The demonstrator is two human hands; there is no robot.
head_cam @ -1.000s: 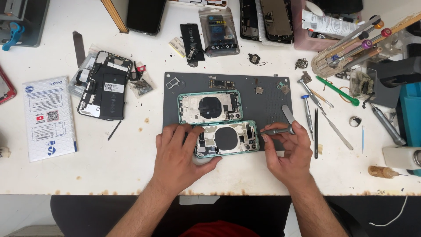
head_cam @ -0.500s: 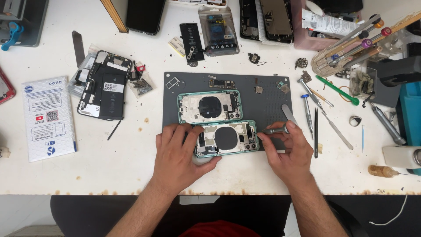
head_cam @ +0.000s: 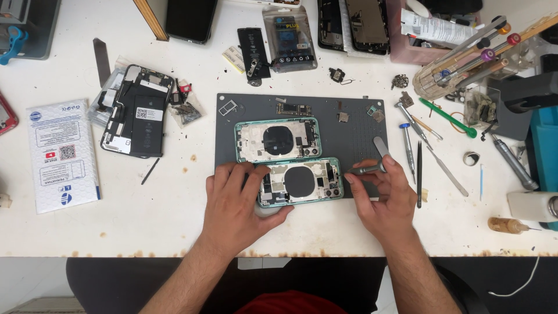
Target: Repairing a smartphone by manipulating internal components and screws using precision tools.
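My right hand (head_cam: pixel 386 200) pinches a slim grey metal screwdriver (head_cam: pixel 365 170), its tip at the right end of the green-rimmed, opened phone housing (head_cam: pixel 300 182). My left hand (head_cam: pixel 235 203) lies spread and flat, pressing that housing's left end against the front edge of the dark grey work mat (head_cam: pixel 349 131). I judge a slipping tip could gouge the boards, or loose screws could roll toward the second green housing (head_cam: pixel 278 139) just behind

right hand (head_cam: pixel 386 195) nudged slightly left, screwdriver (head_cam: pixel 366 170) perhaps re-angled
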